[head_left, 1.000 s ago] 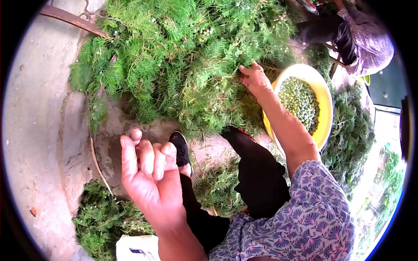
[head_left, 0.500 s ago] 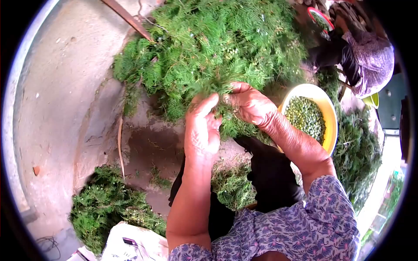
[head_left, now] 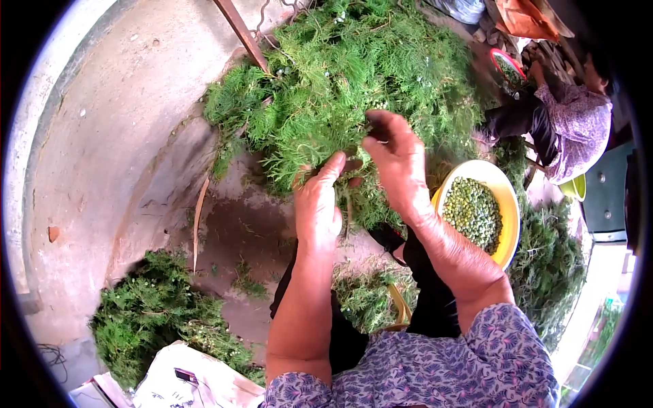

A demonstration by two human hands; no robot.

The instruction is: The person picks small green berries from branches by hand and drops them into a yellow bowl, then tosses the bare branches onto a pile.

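My left hand [head_left: 318,204] is closed, thumb against fingers, on a leafy evergreen sprig [head_left: 303,158] that looks like arborvitae. Just to its right, my right hand [head_left: 401,163] is raised with a gap between thumb and forefinger, and I see nothing between them. Both hands are over the near edge of a big heap of green evergreen branches [head_left: 354,75]. Beside my right forearm stands a yellow basin [head_left: 510,211] holding many small green cones or seed pods [head_left: 471,214].
Another evergreen pile [head_left: 156,306] lies lower left, near a white sack [head_left: 183,381]. Trimmed sprigs [head_left: 371,299] lie by my legs. A person [head_left: 578,122] sits at the upper right near a red-rimmed bowl [head_left: 509,66]. A wooden bar [head_left: 241,34] leans at the top.
My right hand has drawn away from the sprig and its fingers have parted. My left hand stays on the sprig. The view has shifted slightly.
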